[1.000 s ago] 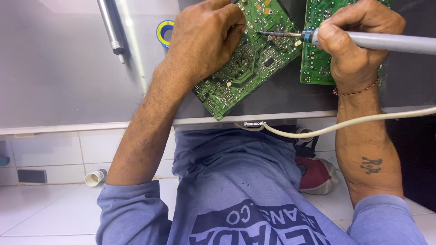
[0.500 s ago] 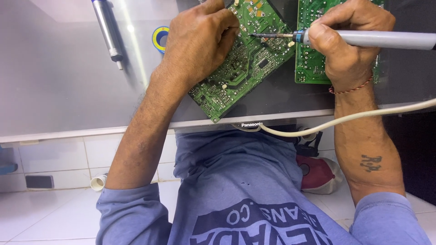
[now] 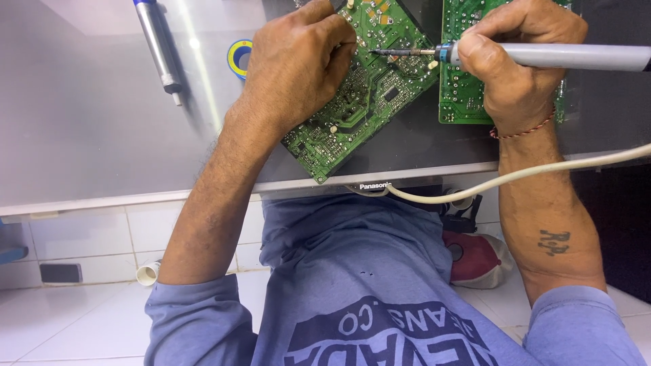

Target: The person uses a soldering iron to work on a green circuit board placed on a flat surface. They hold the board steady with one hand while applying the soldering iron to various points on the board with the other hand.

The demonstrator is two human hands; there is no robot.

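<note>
White tiled floor shows below a grey counter (image 3: 102, 135), where the left hand (image 3: 298, 64) presses a green circuit board (image 3: 359, 102) flat — stiff, light, fragile, best held by its edges — while the right hand (image 3: 519, 61) pinches a soldering iron (image 3: 542, 55), tip on the board.

Green circuit board (image 3: 366, 95) matt with shiny solder specks, soldering iron (image 3: 542, 56) grey smooth plastic handle with dull metal tip, its cream cord (image 3: 515, 177) smooth rubbery at 5 o'clock, grey panel (image 3: 88, 135) glossy and reflective at 9, pen-shaped tool (image 3: 157, 47) satin metal at 10.
</note>
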